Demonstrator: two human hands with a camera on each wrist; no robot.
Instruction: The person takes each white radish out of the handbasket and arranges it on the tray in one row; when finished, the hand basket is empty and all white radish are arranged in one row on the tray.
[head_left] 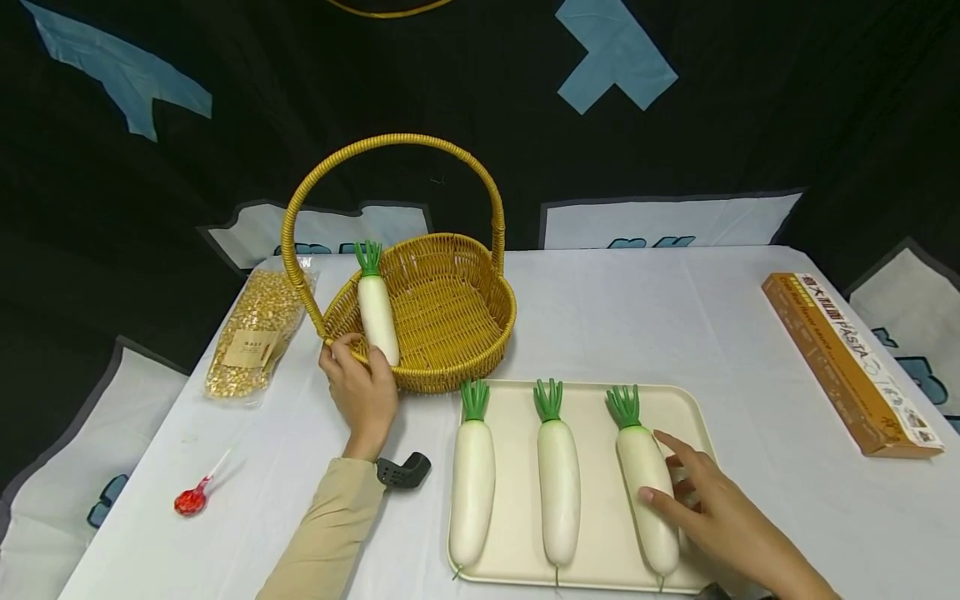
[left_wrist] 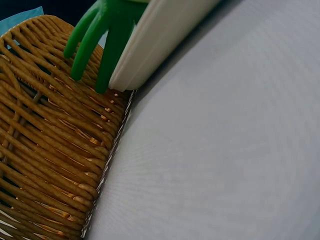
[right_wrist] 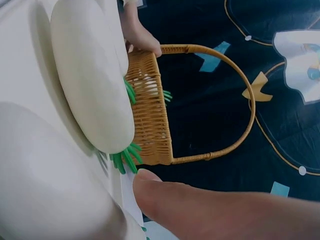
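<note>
My left hand (head_left: 365, 393) grips the near-left rim of a yellow wicker basket (head_left: 450, 371) with a tall hoop handle. Inside, one white radish (head_left: 377, 312) with green stems leans against the left wall. A cream tray (head_left: 600, 483) in front carries three more: a left radish (head_left: 472, 492), a middle radish (head_left: 558, 492) and a right radish (head_left: 647, 475). My right hand (head_left: 712, 508) is at the right radish, thumb over its top and index finger along its right side; the other fingers are partly hidden. In the right wrist view the thumb (right_wrist: 165, 195) stretches past the near radish (right_wrist: 50, 175).
A bag of yellow kernels (head_left: 258, 329) lies left of the basket. Nearer on that side is a red lollipop (head_left: 191, 498). A brown pasta box (head_left: 847, 367) lies at the right of the white-covered table (head_left: 615, 325). Dark cloth (head_left: 465, 75) hangs behind.
</note>
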